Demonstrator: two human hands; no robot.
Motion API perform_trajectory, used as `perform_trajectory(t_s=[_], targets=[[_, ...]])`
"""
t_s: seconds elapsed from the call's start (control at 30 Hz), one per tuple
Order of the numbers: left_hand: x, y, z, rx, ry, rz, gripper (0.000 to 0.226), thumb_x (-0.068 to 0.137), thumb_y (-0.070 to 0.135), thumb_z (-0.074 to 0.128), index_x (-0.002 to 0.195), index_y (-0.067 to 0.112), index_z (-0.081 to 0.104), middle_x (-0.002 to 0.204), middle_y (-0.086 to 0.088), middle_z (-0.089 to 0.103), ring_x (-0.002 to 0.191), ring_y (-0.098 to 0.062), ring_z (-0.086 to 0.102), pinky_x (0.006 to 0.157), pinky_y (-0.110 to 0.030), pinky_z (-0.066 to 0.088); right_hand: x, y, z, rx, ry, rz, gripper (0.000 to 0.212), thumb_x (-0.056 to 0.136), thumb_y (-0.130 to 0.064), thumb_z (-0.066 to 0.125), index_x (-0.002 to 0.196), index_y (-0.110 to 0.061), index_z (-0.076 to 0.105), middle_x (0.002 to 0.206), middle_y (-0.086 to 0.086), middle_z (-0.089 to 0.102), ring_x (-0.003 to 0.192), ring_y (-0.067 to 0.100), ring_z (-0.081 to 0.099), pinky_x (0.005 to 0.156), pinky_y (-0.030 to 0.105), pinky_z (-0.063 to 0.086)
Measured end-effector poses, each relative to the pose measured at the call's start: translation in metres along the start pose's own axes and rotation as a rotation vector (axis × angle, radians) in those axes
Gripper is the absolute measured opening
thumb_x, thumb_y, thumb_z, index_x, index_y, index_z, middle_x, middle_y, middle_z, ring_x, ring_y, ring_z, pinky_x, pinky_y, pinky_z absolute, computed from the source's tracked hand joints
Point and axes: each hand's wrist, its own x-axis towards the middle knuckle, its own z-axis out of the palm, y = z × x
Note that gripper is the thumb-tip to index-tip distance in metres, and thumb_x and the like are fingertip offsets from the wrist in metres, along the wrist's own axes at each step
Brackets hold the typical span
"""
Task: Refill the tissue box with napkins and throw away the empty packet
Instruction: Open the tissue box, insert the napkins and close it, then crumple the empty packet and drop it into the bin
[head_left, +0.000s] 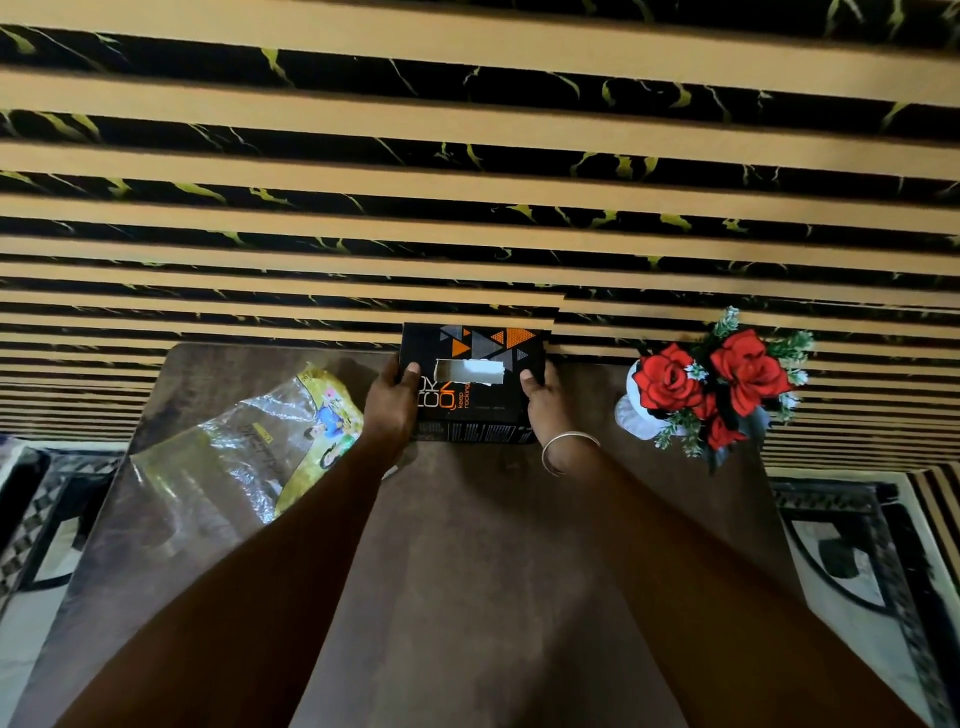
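Observation:
A black tissue box (470, 410) with orange and grey triangles stands at the far edge of the brown table (467, 545), against the wall. White napkins (480, 370) show through its torn top slot. My left hand (389, 402) grips the box's left end and my right hand (545, 402), with a metal bangle on the wrist, grips its right end. The napkin packet (260, 452), clear plastic with yellow print, lies crumpled and flat on the table to the left of the box, apart from my hands.
A white vase of red artificial roses (711, 384) stands on the table's far right, close to my right hand. A wall of tan and black marbled stripes (467, 182) rises right behind the table. Patterned floor shows on both sides.

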Motion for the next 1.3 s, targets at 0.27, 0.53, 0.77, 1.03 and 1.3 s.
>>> perform_trajectory(t_s=[0.27,0.53,0.77,1.03,1.3], targets=[[-0.029,0.028,-0.018,0.033,0.215,0.192,0.052,0.103,0.033,0.047,0.151,0.016,0.037,0.147,-0.001,0.049,0.133,-0.017,0.048,0.102,-0.025,0.039,-0.059,-0.037,0.012,-0.021,0.206,-0.314,0.063,0.097,-0.031,0.058,0.153,-0.023,0.031,0.161,0.004,0.027,0.146,0.021,0.029,0.111,0.034,0.030],[-0.058,0.031,-0.070,0.024,0.287,0.323,0.046,0.101,0.035,0.050,0.145,0.019,0.048,0.139,0.006,0.056,0.129,-0.008,0.049,0.104,-0.025,0.038,-0.108,-0.037,0.063,-0.245,-0.009,-0.580,0.054,0.097,-0.025,0.059,0.147,-0.022,0.040,0.154,0.000,0.040,0.140,0.015,0.039,0.111,0.029,0.037],[-0.072,0.018,-0.140,0.327,0.412,0.244,0.062,0.096,0.027,0.061,0.152,0.017,0.036,0.144,-0.014,0.054,0.130,-0.029,0.053,0.105,-0.036,0.044,-0.115,-0.026,0.115,-0.694,-0.378,-0.546,0.077,0.091,-0.024,0.067,0.155,-0.020,0.026,0.163,0.006,0.022,0.150,0.024,0.023,0.122,0.038,0.026],[-0.066,-0.033,-0.222,0.925,0.351,-0.068,0.110,0.071,0.033,0.084,0.156,0.028,0.015,0.165,-0.008,0.014,0.151,-0.034,0.013,0.119,-0.057,0.022,-0.105,-0.023,0.174,-1.243,-0.549,-0.565,0.108,0.082,-0.014,0.073,0.158,-0.026,-0.002,0.167,0.009,-0.002,0.145,0.043,0.025,0.119,0.048,0.029],[-0.056,-0.062,-0.228,1.074,0.176,-0.258,0.116,0.073,0.025,0.080,0.157,0.032,0.001,0.164,-0.011,0.007,0.146,-0.044,0.012,0.115,-0.059,0.027,-0.104,0.000,0.194,-1.328,-0.610,-0.479,0.103,0.086,-0.006,0.066,0.158,-0.023,-0.006,0.166,0.007,-0.002,0.147,0.037,0.026,0.116,0.044,0.032]])
